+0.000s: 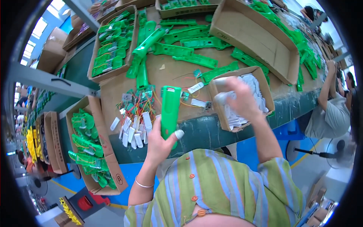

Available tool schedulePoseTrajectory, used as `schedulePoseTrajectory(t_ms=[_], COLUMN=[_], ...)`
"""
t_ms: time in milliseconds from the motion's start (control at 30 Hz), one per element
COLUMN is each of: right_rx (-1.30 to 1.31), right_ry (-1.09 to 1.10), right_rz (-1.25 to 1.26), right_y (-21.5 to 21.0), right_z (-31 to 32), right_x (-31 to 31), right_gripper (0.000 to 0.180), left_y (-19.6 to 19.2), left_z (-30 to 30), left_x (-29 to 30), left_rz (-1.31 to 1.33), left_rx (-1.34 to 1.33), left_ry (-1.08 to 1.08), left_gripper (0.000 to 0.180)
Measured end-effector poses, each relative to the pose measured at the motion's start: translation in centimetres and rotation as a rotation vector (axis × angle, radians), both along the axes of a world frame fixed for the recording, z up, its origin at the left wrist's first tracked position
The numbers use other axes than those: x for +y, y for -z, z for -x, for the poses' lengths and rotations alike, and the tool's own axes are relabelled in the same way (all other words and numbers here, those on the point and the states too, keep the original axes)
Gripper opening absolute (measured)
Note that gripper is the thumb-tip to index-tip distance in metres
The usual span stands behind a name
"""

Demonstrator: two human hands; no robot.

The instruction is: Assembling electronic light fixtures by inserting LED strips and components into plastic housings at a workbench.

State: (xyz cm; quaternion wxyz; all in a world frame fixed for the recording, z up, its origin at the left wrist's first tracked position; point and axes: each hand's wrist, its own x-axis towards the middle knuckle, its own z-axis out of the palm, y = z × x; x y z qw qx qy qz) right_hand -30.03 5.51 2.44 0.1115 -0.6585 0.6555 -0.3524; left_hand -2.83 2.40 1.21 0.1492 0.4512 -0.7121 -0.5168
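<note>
My left hand (159,144) is wrapped round a long green plastic housing (171,109), held upright above the table's front edge. A white cover sits on my left thumb. My right hand (244,99) is over a small cardboard box (223,118) of white plastic pieces (254,84). Motion blurs its fingers, two of them with white tips, so I cannot tell whether they hold anything. To the left of the housing lies a heap of small circuit boards with coloured wires and white tabs (135,126). A wired board with a white tab (196,88) lies between the housing and the box.
Loose green housings (185,36) are strewn across the back of the table. Cardboard boxes of green parts stand at the back left (134,41) and the left edge (107,157). A large cardboard tray (261,41) lies at the back right. Another person (329,113) is at far right.
</note>
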Motion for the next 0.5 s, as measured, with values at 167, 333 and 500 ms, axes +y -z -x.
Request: schedulePoseTrajectory(t_ms=[167,333,500], right_rx=[0.514,0.458,-0.221], right_ry=[0.241,0.168,0.070], right_rz=[-0.330,-0.294,-0.017], right_y=[5.5,5.6,0.1], right_z=[5.7,5.6,3.8], right_x=[0.9,0.3,0.8], right_gripper=[0.027,0.026,0.018], left_y=[0.1,0.4,0.8], left_z=[0.6,0.0,-0.5], left_x=[-0.2,-0.1,0.0], left_rz=[0.180,0.208,0.229], left_rx=[0.119,0.141,0.140], left_ry=[-0.221,-0.220,-0.252], left_gripper=[0.075,0.072,0.068])
